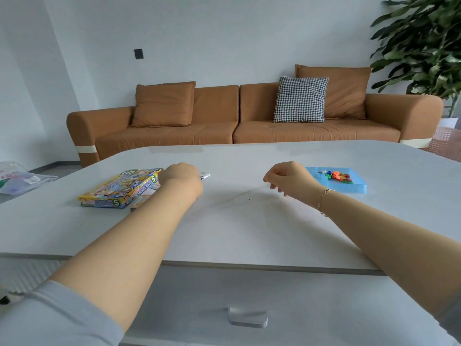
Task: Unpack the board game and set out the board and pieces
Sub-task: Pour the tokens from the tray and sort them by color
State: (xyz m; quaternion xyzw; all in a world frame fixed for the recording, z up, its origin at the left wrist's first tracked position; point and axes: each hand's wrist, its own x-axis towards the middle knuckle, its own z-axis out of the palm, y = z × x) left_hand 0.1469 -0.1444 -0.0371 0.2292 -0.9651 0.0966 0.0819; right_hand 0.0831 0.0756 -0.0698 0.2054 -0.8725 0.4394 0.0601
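A colourful game box (119, 188) lies on the left part of the white table (237, 226), with a beige flat piece (143, 199) showing under its near edge. My left hand (178, 177) is curled just right of the box and grips a thin white and blue printed sheet (205, 175), whose corner pokes out past the knuckles. At the right sits a light blue plastic tray (359, 189) with small coloured pieces (336, 176) and a white die (323, 172) in it. Left of the tray, my right hand (290, 179) hovers, fingers loosely curled, holding nothing visible.
A clear plastic bag (17, 182) lies off the table at the far left. A brown sofa (224, 131) stands behind the table and a leafy plant (424, 46) at the back right. A drawer handle (248, 318) sits under the table's near edge.
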